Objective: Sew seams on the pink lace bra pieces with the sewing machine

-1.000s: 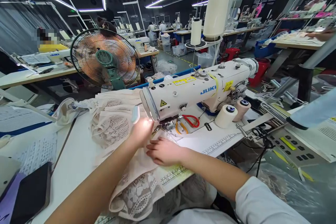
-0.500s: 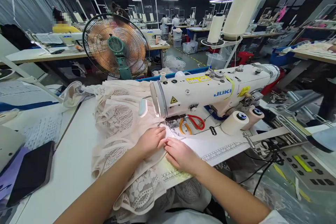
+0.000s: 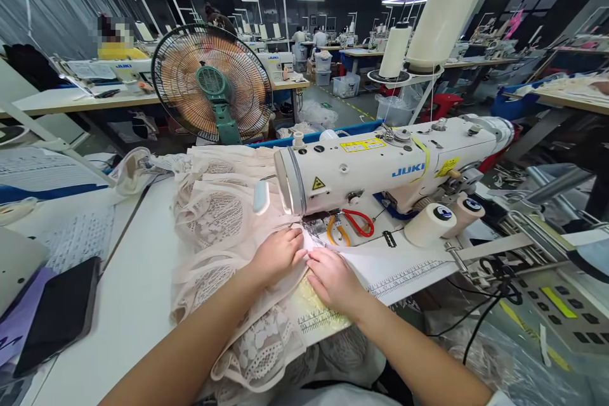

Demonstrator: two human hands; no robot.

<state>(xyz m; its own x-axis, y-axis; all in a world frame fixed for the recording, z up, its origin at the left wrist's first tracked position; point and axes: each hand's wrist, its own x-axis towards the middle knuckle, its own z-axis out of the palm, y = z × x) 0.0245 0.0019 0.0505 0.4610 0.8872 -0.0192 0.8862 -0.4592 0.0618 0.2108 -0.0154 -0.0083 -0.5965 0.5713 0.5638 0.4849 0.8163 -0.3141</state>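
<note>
Pale beige lace bras (image 3: 223, 212), joined in a heap, spread over the table left of a white sewing machine (image 3: 342, 168) and hang past the front edge. Just in front of the needle area, my left hand (image 3: 278, 255) presses down on the bra fabric with its fingers curled together. Close against it, my right hand (image 3: 333, 276) pinches the fabric's edge between thumb and fingers. The two hands' fingertips nearly touch. The needle and the exact bit of cloth under the fingers are hidden.
Yellow-and-red-handled snippers (image 3: 349, 225) lie behind my right hand, with thread cones (image 3: 431, 223) farther right. A black phone (image 3: 59, 314) rests on the left. Beyond the table stands a fan (image 3: 214, 85). A printed ruler (image 3: 409, 276) runs along the front edge.
The whole view has shifted slightly. Both hands keep nearly the same place on the fabric, with a slightly wider gap between their fingertips.
</note>
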